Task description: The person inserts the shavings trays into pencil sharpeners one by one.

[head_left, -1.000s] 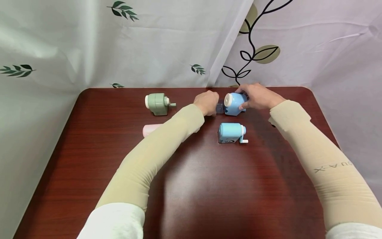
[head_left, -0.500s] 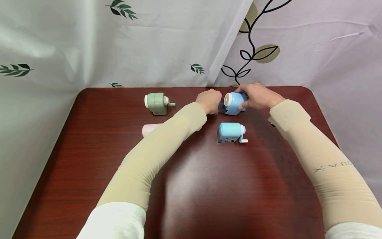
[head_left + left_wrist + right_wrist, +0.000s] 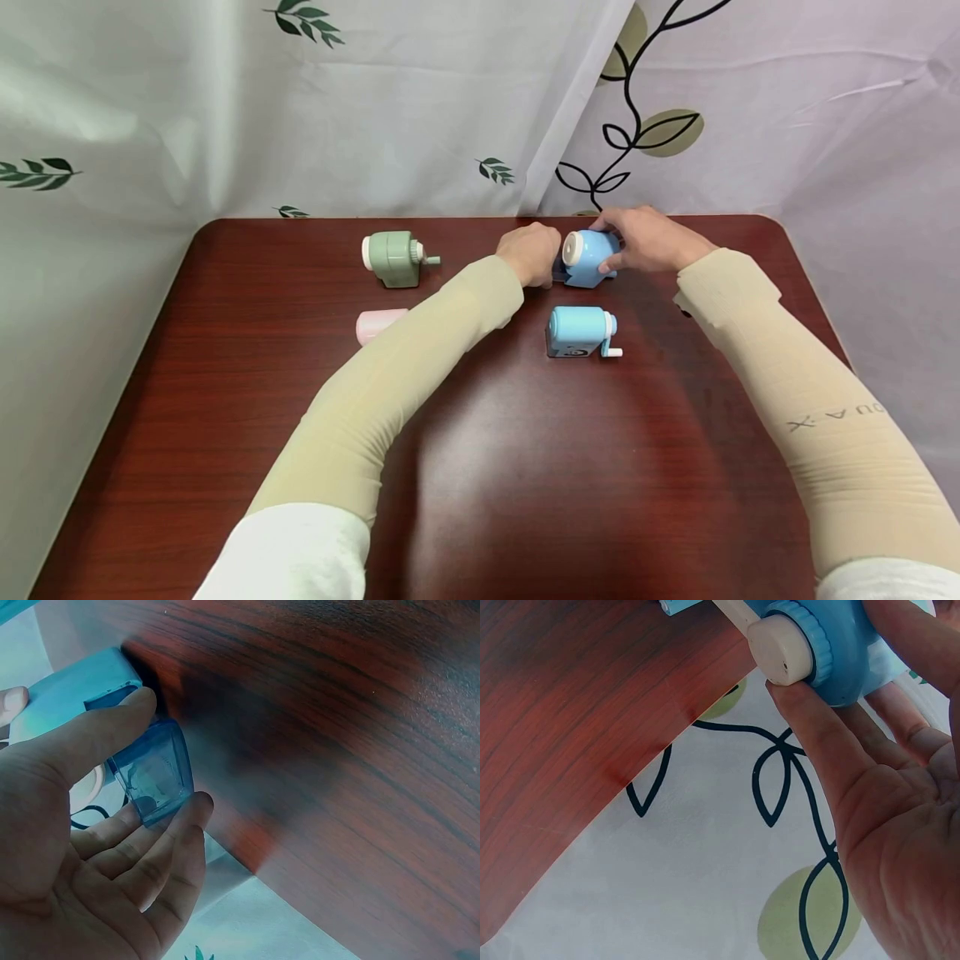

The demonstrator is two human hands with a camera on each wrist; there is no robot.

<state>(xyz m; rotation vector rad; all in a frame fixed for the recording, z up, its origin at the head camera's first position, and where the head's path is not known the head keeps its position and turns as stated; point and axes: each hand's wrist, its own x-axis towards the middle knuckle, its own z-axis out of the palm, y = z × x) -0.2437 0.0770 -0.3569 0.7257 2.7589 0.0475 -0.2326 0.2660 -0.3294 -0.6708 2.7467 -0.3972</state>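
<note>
At the back of the table, my right hand [image 3: 651, 239] grips a blue pencil sharpener [image 3: 590, 257] with a white round front. Its white crank hub [image 3: 781, 650] shows by the fingers in the right wrist view. My left hand [image 3: 531, 253] is just left of the sharpener. In the left wrist view the left thumb and fingers hold a clear blue shavings drawer [image 3: 155, 774] by its sides. The drawer's inner end meets the opening in the sharpener body [image 3: 71, 690]; how deep it sits is partly hidden by the thumb.
A light-blue sharpener [image 3: 577, 332] with a crank stands in front of the hands. A green sharpener [image 3: 396, 259] stands at the back left. A pink sharpener [image 3: 380, 323] is partly covered by the left sleeve. A patterned curtain [image 3: 420, 108] hangs behind the table [image 3: 525, 467].
My left hand has moved a little to the right with the drawer, and less of the drawer shows between hand and sharpener. The right hand and sharpener have stayed nearly still.
</note>
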